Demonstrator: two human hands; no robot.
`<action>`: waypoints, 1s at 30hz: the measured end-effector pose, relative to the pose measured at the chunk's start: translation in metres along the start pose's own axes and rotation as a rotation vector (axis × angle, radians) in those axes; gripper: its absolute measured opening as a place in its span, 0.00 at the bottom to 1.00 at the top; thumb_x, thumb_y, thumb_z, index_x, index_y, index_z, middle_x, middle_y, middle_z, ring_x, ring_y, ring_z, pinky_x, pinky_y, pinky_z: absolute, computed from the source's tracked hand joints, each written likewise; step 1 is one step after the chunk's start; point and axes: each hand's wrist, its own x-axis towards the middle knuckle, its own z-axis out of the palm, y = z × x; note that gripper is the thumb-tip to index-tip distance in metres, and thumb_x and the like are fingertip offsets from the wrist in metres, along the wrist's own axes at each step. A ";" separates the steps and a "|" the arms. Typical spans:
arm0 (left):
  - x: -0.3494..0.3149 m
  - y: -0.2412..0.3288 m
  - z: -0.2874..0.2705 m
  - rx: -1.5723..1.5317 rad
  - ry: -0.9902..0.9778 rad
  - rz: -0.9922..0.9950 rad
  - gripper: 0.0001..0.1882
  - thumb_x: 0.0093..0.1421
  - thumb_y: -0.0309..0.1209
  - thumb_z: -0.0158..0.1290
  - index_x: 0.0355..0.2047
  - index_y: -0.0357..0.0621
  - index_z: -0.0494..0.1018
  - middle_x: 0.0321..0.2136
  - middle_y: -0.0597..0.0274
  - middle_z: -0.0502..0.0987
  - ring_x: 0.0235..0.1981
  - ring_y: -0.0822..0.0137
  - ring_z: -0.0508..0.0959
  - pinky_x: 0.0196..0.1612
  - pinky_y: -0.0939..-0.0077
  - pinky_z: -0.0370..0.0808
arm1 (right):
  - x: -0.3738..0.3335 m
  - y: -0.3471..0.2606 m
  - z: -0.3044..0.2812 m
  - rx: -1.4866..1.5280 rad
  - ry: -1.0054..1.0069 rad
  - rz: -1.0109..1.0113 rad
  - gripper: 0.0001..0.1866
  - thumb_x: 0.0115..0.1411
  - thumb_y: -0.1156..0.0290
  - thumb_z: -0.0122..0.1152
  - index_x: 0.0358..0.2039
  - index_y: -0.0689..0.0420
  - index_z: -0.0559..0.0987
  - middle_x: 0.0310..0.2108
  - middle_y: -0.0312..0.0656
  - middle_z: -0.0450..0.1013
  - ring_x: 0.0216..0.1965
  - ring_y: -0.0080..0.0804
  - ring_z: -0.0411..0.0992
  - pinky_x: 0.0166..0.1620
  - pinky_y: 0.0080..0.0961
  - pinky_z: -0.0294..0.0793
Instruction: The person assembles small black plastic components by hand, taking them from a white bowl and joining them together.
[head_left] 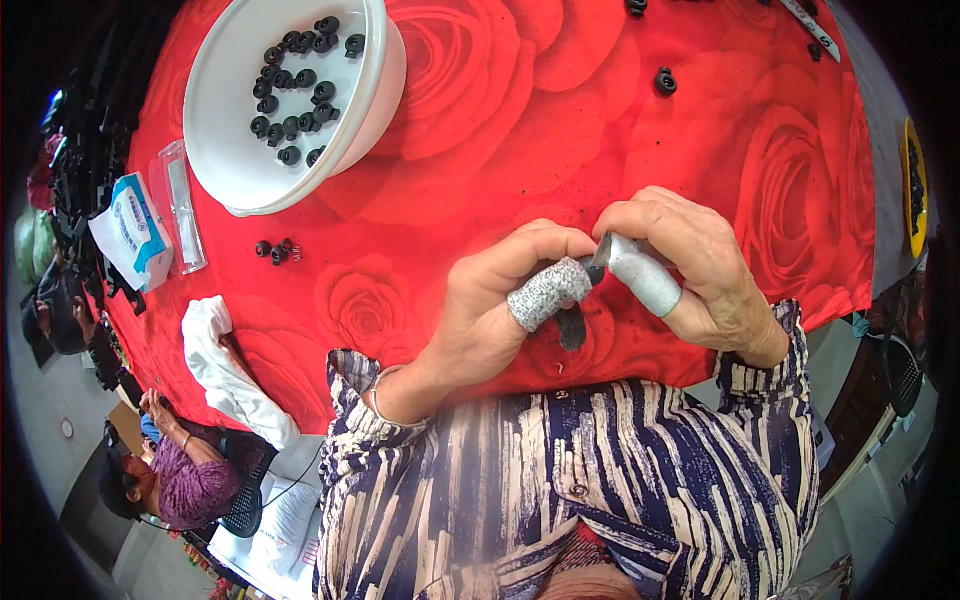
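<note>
My left hand [475, 295] and my right hand [695, 265] meet above the near part of the table, fingertips almost touching. Pale cloth sleeves cover both thumbs: a speckled grey one [548, 294] on the left, a light grey one [643, 280] on the right. The left thumb and forefinger pinch a small black part [595, 273], mostly hidden. Between the right thumb and forefinger shows a small grey metal blade-like piece [603, 248], its tip against the black part. Below the left thumb, a dark grey fabric-like end [571, 328] sticks out.
A white basin [385, 105] with several black round cord locks [305, 78] stands far left on the red rose-patterned cloth [480, 170]. Loose cord locks [665, 82] lie around. At left are a tissue pack [135, 230], a clear case [182, 210], and white cloth [225, 370]. Another person [190, 470] sits lower left.
</note>
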 end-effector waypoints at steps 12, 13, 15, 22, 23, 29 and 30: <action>-0.001 -0.009 -0.005 -0.153 -0.047 -0.011 0.13 0.62 0.27 0.51 0.46 0.35 0.71 0.37 0.68 0.73 0.34 0.80 0.71 0.36 0.85 0.70 | 0.000 0.006 0.004 0.039 0.002 -0.045 0.12 0.49 0.77 0.59 0.37 0.63 0.73 0.26 0.44 0.70 0.27 0.41 0.69 0.29 0.33 0.68; -0.001 -0.009 -0.004 -0.188 -0.048 -0.045 0.13 0.62 0.27 0.51 0.46 0.36 0.71 0.36 0.69 0.73 0.34 0.80 0.71 0.36 0.85 0.70 | 0.000 0.006 0.002 0.043 -0.004 -0.037 0.12 0.49 0.77 0.59 0.37 0.63 0.73 0.26 0.44 0.70 0.26 0.41 0.69 0.29 0.33 0.67; 0.001 -0.008 -0.004 -0.224 -0.054 -0.081 0.13 0.62 0.27 0.51 0.46 0.36 0.71 0.36 0.69 0.73 0.34 0.80 0.71 0.36 0.85 0.70 | -0.001 0.005 0.000 0.043 -0.008 -0.026 0.12 0.49 0.77 0.59 0.37 0.63 0.73 0.26 0.44 0.70 0.26 0.41 0.69 0.29 0.33 0.67; 0.000 -0.014 -0.004 -0.413 -0.060 -0.162 0.14 0.61 0.28 0.53 0.46 0.37 0.73 0.33 0.66 0.74 0.30 0.79 0.70 0.32 0.85 0.67 | 0.001 0.009 -0.001 0.052 -0.020 -0.074 0.10 0.50 0.76 0.59 0.35 0.63 0.73 0.23 0.44 0.68 0.24 0.40 0.68 0.27 0.33 0.66; -0.001 -0.016 -0.004 -0.497 -0.076 -0.177 0.14 0.60 0.28 0.53 0.46 0.37 0.73 0.32 0.65 0.74 0.29 0.77 0.69 0.31 0.85 0.66 | 0.002 0.011 -0.001 0.071 -0.033 -0.095 0.10 0.51 0.76 0.59 0.34 0.63 0.73 0.22 0.43 0.68 0.23 0.40 0.67 0.27 0.32 0.66; -0.005 -0.021 0.002 -0.623 -0.087 -0.225 0.14 0.59 0.28 0.54 0.44 0.34 0.73 0.31 0.62 0.74 0.29 0.75 0.69 0.32 0.83 0.66 | 0.002 0.015 -0.003 -0.005 -0.067 -0.243 0.07 0.51 0.75 0.58 0.31 0.62 0.73 0.20 0.41 0.66 0.20 0.37 0.66 0.23 0.32 0.65; -0.007 -0.022 0.002 -0.633 -0.103 -0.213 0.14 0.59 0.28 0.54 0.44 0.34 0.73 0.32 0.61 0.75 0.29 0.75 0.69 0.32 0.83 0.67 | 0.003 0.015 -0.002 0.045 -0.074 -0.262 0.06 0.51 0.75 0.58 0.30 0.62 0.73 0.20 0.41 0.66 0.20 0.37 0.66 0.22 0.32 0.65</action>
